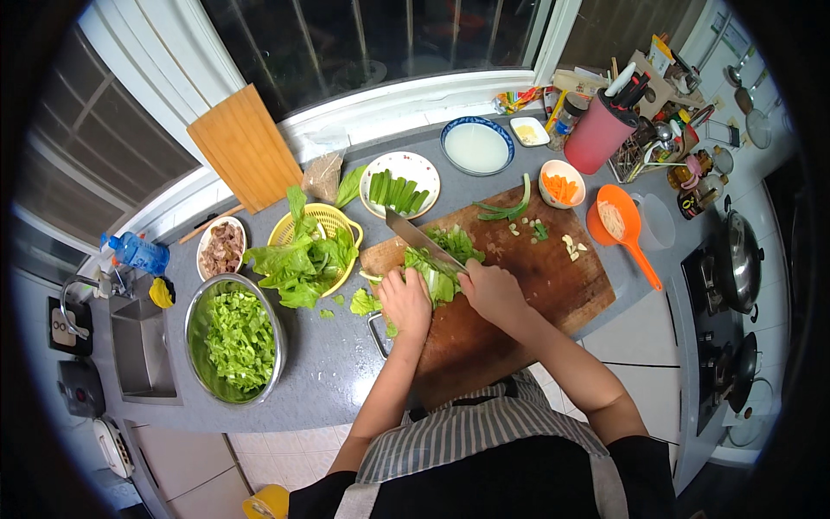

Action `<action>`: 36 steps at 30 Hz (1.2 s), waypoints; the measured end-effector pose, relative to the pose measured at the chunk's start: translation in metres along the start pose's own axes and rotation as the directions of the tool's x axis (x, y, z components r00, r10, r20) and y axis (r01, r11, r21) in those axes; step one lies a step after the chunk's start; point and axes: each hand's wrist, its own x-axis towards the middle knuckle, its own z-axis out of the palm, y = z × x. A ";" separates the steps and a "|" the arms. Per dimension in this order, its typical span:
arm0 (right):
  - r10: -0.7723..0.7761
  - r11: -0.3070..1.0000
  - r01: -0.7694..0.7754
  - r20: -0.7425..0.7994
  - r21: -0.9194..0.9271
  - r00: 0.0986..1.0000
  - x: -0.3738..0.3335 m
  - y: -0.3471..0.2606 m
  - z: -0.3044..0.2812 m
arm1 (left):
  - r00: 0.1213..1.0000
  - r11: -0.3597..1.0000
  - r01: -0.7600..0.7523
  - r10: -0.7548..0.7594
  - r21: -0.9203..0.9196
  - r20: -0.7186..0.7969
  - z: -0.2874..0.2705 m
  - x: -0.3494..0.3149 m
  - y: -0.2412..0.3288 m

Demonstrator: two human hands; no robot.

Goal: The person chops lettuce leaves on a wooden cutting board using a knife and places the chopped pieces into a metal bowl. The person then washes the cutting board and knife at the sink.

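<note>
On the brown wooden cutting board (540, 290), my right hand (493, 292) is closed round the handle of a kitchen knife (417, 233). Its broad blade points away to the left and lies across green lettuce (441, 285). My left hand (405, 304) presses on the lettuce with bent fingers, just left of the blade. Cut pieces lie on both sides of the knife. Farther up the board are a green onion (510, 208), a few chopped bits and some garlic pieces (572, 247). A steel bowl (275, 322) at the left holds cut lettuce.
A yellow basket (348, 275) of lettuce leaves stands beside the board, near a dish of meat (222, 247). Behind are a plate of cut green vegetables (400, 183) and a blue-rimmed bowl (477, 145). An orange strainer (638, 255), knife block (600, 131) and stove (711, 337) are right; the sink (143, 346) is left.
</note>
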 end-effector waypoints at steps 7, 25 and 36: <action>0.050 0.994 -0.035 0.146 -0.104 0.988 -0.007 -0.003 0.013 | 1.000 0.998 0.012 -0.011 -0.054 0.016 0.001 0.000 0.000; 0.000 0.999 0.006 0.138 -0.039 0.990 -0.011 -0.005 0.006 | 0.996 0.996 0.084 -0.083 0.024 -0.019 0.006 -0.004 -0.004; 0.026 0.998 -0.026 0.011 0.060 1.000 -0.007 0.000 0.030 | 0.998 0.995 0.061 -0.060 -0.085 0.012 -0.011 0.000 -0.010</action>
